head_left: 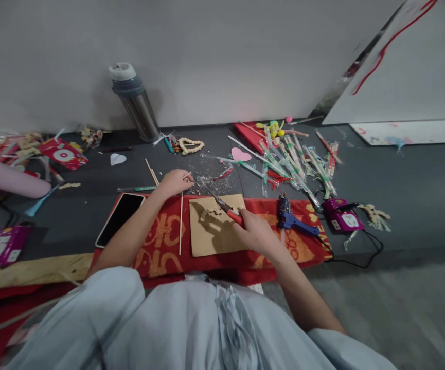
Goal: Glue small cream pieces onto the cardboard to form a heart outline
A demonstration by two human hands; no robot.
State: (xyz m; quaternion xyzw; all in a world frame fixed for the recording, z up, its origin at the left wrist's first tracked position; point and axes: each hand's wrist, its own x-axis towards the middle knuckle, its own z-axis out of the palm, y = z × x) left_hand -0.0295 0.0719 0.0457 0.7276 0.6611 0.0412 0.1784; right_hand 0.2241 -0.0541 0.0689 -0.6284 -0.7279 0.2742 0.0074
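My right hand (259,232) is wrapped round the red handles of a pair of pliers (230,211). The jaws point up and left, over the top edge of a tan cardboard piece (210,244). Left of them, my left hand (176,183) has its fingers pinched together, with a small pale stick piece (187,175) showing at the fingertips. A thin wooden stick (180,226) lies below that hand on a red towel (256,264). Small beige pieces (210,211) sit on the cardboard, partly in shadow. Clear and pale scraps (202,180) are scattered between my hands.
A phone (121,218) rests at the towel's left. On the right are a blue glue gun (294,218), a purple box (341,216) and several wrapped sticks (295,159). A steel bottle (139,110) stands by the wall. A pink bottle (14,177) is far left.
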